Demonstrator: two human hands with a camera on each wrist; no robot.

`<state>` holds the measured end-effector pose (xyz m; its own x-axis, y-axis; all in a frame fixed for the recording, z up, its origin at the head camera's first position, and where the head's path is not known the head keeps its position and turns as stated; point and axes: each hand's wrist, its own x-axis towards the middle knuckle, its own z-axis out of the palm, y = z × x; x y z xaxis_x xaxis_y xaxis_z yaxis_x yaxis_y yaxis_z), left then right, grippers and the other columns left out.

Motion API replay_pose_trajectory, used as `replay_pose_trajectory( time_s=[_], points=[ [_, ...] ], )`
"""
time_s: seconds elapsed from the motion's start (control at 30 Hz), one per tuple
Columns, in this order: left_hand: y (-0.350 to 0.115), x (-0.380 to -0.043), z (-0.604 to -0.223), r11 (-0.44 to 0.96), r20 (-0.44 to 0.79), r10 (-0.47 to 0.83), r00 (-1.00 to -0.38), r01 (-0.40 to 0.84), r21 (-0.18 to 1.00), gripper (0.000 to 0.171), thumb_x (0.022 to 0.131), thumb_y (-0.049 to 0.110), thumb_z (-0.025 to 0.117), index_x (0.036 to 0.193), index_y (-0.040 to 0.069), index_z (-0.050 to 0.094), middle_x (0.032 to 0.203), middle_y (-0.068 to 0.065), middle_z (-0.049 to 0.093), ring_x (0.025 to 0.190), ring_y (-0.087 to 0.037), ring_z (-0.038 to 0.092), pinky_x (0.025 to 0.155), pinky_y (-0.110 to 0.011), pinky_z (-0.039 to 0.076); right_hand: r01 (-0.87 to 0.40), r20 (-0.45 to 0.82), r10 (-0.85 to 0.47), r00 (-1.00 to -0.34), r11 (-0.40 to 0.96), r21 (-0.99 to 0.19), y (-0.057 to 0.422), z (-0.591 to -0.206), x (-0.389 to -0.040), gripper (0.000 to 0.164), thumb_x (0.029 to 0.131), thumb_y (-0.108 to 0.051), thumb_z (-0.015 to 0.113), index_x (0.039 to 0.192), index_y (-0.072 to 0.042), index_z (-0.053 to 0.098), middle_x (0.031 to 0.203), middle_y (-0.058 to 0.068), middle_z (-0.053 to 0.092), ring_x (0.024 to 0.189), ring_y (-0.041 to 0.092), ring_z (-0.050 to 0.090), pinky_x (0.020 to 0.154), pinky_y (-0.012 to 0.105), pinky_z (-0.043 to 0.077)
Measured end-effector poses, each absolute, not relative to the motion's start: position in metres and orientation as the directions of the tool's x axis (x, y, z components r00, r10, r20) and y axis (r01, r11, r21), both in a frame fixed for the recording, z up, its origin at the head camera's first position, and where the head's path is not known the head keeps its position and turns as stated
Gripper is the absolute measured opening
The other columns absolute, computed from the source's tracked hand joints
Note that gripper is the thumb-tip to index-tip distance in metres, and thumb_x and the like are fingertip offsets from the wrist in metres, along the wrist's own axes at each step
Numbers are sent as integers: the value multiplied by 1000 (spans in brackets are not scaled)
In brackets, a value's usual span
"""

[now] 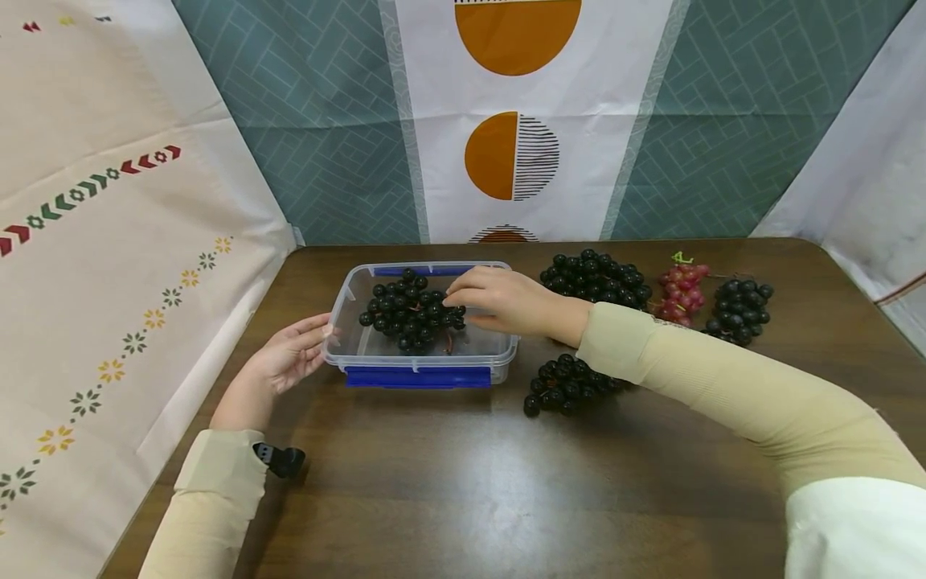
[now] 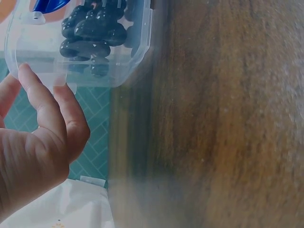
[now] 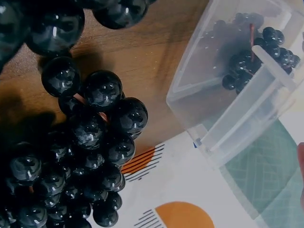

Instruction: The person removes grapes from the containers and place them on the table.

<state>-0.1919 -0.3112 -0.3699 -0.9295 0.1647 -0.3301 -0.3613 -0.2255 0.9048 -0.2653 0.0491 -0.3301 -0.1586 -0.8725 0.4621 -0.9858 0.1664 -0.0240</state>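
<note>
A clear plastic container (image 1: 477, 344) with blue clips stands on the table, holding a bunch of black grapes (image 1: 405, 314). My left hand (image 1: 300, 350) is at the container's left end, its extended fingertips touching the rim and outer wall. In the left wrist view, those fingers (image 2: 45, 102) meet the translucent plastic. Over the container's right side, my right hand (image 1: 506, 299) reaches in palm down, with loosely bent fingers at the right edge of the bunch. Only a sliver of that hand shows in the right wrist view.
Right of the container lie a large black bunch (image 1: 596, 277) and a nearer black bunch (image 1: 567, 386), partly under the right forearm. Farther right are red grapes (image 1: 682, 289) and another black bunch (image 1: 739, 310). Patterned cloth (image 1: 325, 121) hangs behind the table (image 1: 434, 482).
</note>
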Motion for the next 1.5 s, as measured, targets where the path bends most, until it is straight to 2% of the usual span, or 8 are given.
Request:
replay_pose_trajectory(
  time_s=[0.37, 0.63, 0.83, 1.0, 1.27, 1.5],
  points=[
    [-311, -193, -373, -222, -321, 168, -932, -353, 909, 24, 98, 11, 52, 120, 13, 45, 96, 4, 66, 76, -2, 63, 65, -14, 53, -967, 306, -917, -255, 240, -86, 33, -338, -277, 37, 85, -11, 72, 120, -5, 61, 122, 11, 59, 116, 26, 53, 99, 36, 46],
    [-310, -193, -372, -233, -335, 152, -930, -363, 902, 29, 98, 10, 52, 124, 13, 41, 97, 3, 66, 73, -2, 63, 63, -13, 53, -937, 199, -919, -340, 314, -151, 21, -347, -280, 41, 88, -16, 69, 126, -8, 57, 129, 12, 53, 117, 27, 52, 93, 37, 48],
    [-309, -195, -374, -213, -343, 132, -930, -365, 906, 25, 98, 11, 53, 121, 15, 43, 96, 4, 66, 73, -2, 62, 63, -13, 52, -909, 96, -911, -400, 382, -167, 10, -354, -282, 48, 89, -19, 69, 133, -11, 53, 135, 13, 49, 123, 28, 49, 98, 38, 47],
    [-309, -194, -373, -219, -343, 130, -930, -364, 905, 27, 97, 11, 54, 122, 14, 42, 97, 4, 66, 74, -3, 63, 64, -13, 52, -894, 39, -905, -424, 411, -181, 4, -354, -283, 51, 88, -19, 69, 135, -11, 50, 138, 13, 47, 125, 28, 48, 99, 38, 46],
    [-308, -195, -372, -224, -343, 128, -930, -364, 904, 26, 97, 12, 55, 120, 15, 44, 96, 4, 65, 75, -3, 63, 65, -13, 52, -879, -26, -894, -446, 444, -172, -1, -353, -282, 57, 87, -21, 71, 138, -12, 47, 140, 13, 43, 123, 27, 47, 90, 35, 51],
    [-309, -193, -373, -232, -336, 140, -931, -361, 903, 23, 96, 11, 55, 118, 16, 46, 98, 3, 66, 76, -4, 64, 65, -14, 53, -837, -105, -857, -504, 515, -187, -5, -357, -284, 62, 88, -20, 70, 142, -14, 41, 141, 12, 41, 122, 26, 48, 94, 35, 49]
  ],
)
